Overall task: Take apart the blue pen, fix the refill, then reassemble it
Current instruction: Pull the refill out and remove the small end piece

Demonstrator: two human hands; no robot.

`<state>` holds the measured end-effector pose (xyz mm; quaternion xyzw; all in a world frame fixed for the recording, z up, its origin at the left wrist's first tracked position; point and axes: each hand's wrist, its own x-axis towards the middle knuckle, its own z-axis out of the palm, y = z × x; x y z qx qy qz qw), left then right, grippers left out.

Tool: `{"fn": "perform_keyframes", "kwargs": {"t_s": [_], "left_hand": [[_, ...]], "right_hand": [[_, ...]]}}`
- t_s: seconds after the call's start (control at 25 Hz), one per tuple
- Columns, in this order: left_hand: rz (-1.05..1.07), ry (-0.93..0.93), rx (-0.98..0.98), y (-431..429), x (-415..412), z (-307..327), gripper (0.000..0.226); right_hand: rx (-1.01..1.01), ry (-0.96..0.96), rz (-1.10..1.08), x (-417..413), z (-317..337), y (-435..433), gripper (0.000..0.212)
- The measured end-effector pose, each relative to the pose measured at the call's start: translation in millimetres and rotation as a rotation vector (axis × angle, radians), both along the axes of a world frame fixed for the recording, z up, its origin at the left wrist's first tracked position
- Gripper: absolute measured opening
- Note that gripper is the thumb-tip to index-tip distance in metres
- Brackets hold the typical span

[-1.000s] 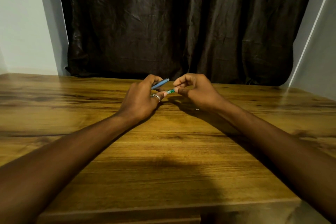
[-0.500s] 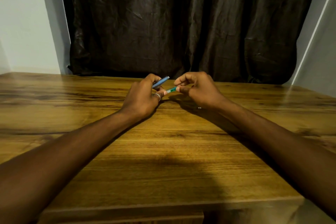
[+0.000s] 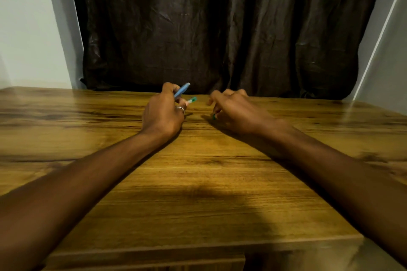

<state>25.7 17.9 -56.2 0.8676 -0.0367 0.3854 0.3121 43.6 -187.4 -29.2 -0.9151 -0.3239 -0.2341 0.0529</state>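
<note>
Head view. At the centre of the frame we see the left hand (image 3: 161, 114) resting on the wooden surface (image 3: 198, 182), its grip closed on two parts of the pen. The blue barrel (image 3: 182, 90) is pinched between thumb and forefinger and points toward the upper right, its far end reaching just above the back edge of the surface. Below it, a short clear piece with a green end (image 3: 192, 100) juts out to the right from between the lower fingers of the same hand; we cannot tell whether this is the refill or a tip section. A silver ring (image 3: 180, 109) sits on one finger of this hand.

To the right of centre, well apart from the left hand, we see the right hand (image 3: 236, 110), palm down on the surface and blurred. Its fingers are curled together, and a small green part (image 3: 213, 116) shows at their lower edge, touching or just above the wood; we cannot tell whether the grip holds it.

A dark curtain (image 3: 220, 28) fills the upper part of the frame behind the surface.
</note>
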Motion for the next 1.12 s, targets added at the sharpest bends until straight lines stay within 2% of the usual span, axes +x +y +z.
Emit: {"fn": "perform_keyframes", "kwargs": {"t_s": [0.12,0.24,0.72,0.92,1.0,1.12], "left_hand": [[0.021,0.0,-0.012,0.9,2.8,-0.8,0.04],[0.025,-0.003,-0.011,1.0,2.4,-1.0,0.04],[0.007,0.012,-0.004,0.4,2.5,-0.3,0.041],[-0.045,0.03,-0.011,1.5,0.4,1.1,0.042],[-0.111,0.048,-0.003,-0.1,-1.8,2.8,0.042],[-0.245,0.049,-0.012,-2.9,-7.3,4.8,0.039]], "right_hand": [[-0.151,-0.048,0.019,0.3,-3.6,9.3,0.033],[-0.217,-0.101,0.037,0.1,-6.1,13.0,0.033],[-0.19,-0.021,0.029,-9.4,1.7,9.0,0.04],[-0.002,-0.034,0.031,-4.6,12.0,-2.3,0.034],[0.182,-0.066,0.052,-0.9,13.3,-4.5,0.023],[0.487,0.023,0.047,0.9,15.1,-2.4,0.02]]}}
